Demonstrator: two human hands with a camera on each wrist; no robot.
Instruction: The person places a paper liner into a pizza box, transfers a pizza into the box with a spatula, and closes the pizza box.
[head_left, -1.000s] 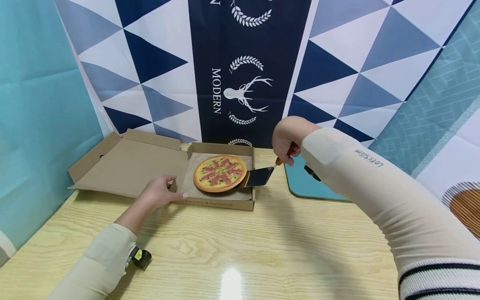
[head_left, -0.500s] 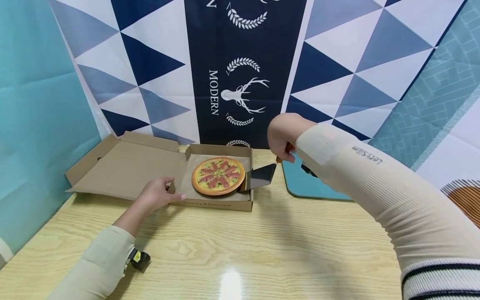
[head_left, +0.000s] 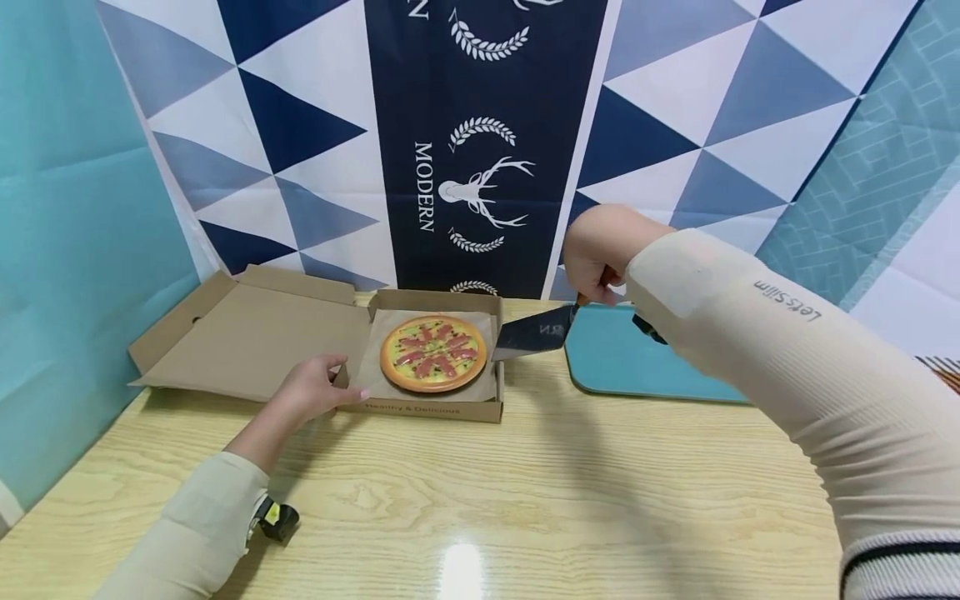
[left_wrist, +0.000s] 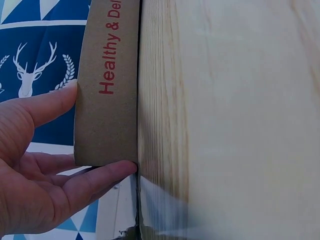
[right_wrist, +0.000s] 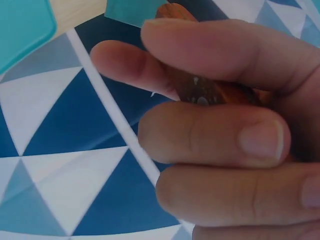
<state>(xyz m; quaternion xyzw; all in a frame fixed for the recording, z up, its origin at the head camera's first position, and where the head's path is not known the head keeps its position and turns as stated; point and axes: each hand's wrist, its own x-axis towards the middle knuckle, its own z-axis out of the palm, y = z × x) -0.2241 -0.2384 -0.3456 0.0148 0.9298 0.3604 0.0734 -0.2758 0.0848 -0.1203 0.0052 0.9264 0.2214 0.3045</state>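
Note:
A round pizza (head_left: pixel 433 353) with red strips lies on paper inside the open cardboard pizza box (head_left: pixel 450 410). My left hand (head_left: pixel 313 388) holds the box's front left corner. In the left wrist view, the thumb touches the front wall's upper edge and a finger lies at its end. My right hand (head_left: pixel 600 254) grips the handle (right_wrist: pixel 175 11) of a pizza server. The server's dark, shiny blade (head_left: pixel 534 333) tilts down leftward, its tip over the box's right wall, apart from the pizza. The curled right fingers cover most of the handle.
Left of the box its lid (head_left: pixel 255 333) lies folded back. A teal board (head_left: pixel 645 354) lies to the right, beneath the right arm. A patterned cloth (head_left: pixel 480 150) hangs close behind the wooden table (head_left: pixel 420 492).
The right hand has drawn the server right and up, and the blade has slid out from under the pizza's edge. The left hand and pizza stay nearly still.

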